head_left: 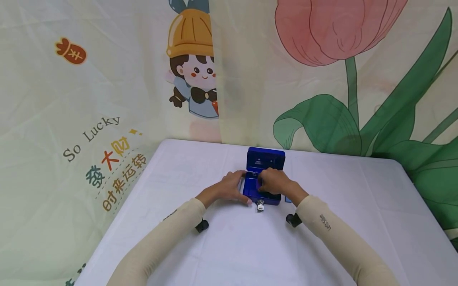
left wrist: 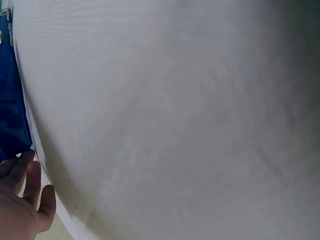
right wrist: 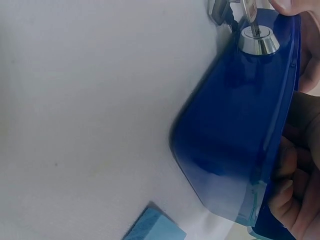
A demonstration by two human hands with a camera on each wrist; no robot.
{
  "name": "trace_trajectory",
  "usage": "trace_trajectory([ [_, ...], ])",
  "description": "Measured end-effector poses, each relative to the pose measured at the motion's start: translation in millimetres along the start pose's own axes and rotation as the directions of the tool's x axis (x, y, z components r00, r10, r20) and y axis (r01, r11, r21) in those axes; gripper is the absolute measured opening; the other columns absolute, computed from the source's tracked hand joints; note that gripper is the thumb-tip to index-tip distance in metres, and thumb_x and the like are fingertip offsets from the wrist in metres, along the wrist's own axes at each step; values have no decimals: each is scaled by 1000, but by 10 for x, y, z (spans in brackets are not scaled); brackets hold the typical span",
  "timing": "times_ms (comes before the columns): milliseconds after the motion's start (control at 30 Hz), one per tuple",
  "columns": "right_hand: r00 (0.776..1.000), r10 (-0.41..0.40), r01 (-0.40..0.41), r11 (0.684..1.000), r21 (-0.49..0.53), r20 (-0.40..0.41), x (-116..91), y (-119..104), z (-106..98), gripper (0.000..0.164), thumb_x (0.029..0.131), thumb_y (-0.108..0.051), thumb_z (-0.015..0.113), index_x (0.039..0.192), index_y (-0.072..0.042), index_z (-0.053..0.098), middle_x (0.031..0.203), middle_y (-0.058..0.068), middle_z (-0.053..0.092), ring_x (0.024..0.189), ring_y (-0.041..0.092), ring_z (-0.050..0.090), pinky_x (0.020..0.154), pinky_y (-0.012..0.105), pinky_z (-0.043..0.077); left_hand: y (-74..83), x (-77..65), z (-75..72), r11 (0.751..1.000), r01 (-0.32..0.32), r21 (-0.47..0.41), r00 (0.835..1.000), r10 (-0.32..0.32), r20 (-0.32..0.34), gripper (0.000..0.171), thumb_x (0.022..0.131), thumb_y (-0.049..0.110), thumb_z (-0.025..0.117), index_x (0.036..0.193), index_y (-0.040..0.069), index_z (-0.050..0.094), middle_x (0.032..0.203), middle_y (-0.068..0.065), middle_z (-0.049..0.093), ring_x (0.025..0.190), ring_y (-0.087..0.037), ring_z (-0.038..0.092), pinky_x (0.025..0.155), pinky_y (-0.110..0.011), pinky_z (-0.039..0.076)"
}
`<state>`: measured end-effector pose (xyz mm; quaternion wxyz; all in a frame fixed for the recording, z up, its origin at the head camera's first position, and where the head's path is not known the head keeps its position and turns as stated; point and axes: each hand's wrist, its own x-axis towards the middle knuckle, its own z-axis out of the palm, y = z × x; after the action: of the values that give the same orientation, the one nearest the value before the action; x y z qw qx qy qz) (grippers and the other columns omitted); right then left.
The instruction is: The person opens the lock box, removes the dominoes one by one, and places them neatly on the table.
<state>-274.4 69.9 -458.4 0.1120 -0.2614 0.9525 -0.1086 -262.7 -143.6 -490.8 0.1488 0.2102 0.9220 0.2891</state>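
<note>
A blue metal cash box (head_left: 262,199) stands on the table with its lid (head_left: 265,159) raised at the back. A key (right wrist: 250,14) sits in the silver lock (right wrist: 259,44) on the box's front. My left hand (head_left: 230,186) rests against the box's left side, thumb at the front corner and fingertips at the back corner. Reaching down into the box, my right hand (head_left: 275,180) has its fingers curled, with a small purple thing (head_left: 258,184) at the fingertips, mostly hidden by the hand. The right wrist view shows these curled fingers (right wrist: 286,162) behind the front wall.
A light blue block (right wrist: 156,227) lies on the table just right of the box. Under the box is a white tablecloth (head_left: 229,246). A printed cloth backdrop (head_left: 247,79) hangs behind the table's far edge. A small black device (head_left: 294,219) sits at the right wrist.
</note>
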Motion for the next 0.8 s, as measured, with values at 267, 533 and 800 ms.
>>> trace_trajectory([
  [267,1000,-4,4,1000,-10,-3,1,-10,-10,37,86,-30,81,114,-6,74,97,7,76,84,20,70,83,40,59,0,6,3,1000,6,2,1000,-6,6,116,66,58,89,155,12,31,153,-7,43,129,-28,39,114,-51,34],
  [533,1000,15,-15,999,-43,5,31,-37,-7,34,86,-32,81,109,-7,75,91,5,74,80,18,67,81,40,59,10,14,1,1000,8,6,1000,-8,4,116,66,58,89,155,12,31,153,-7,43,129,-28,39,114,-52,33],
  [800,1000,0,0,999,-40,-6,33,-93,13,36,85,-32,81,110,-7,75,93,7,75,85,22,70,86,44,59,10,13,1,1000,8,8,1000,-8,8,115,67,58,88,155,13,31,153,-6,43,129,-28,39,115,-52,33],
])
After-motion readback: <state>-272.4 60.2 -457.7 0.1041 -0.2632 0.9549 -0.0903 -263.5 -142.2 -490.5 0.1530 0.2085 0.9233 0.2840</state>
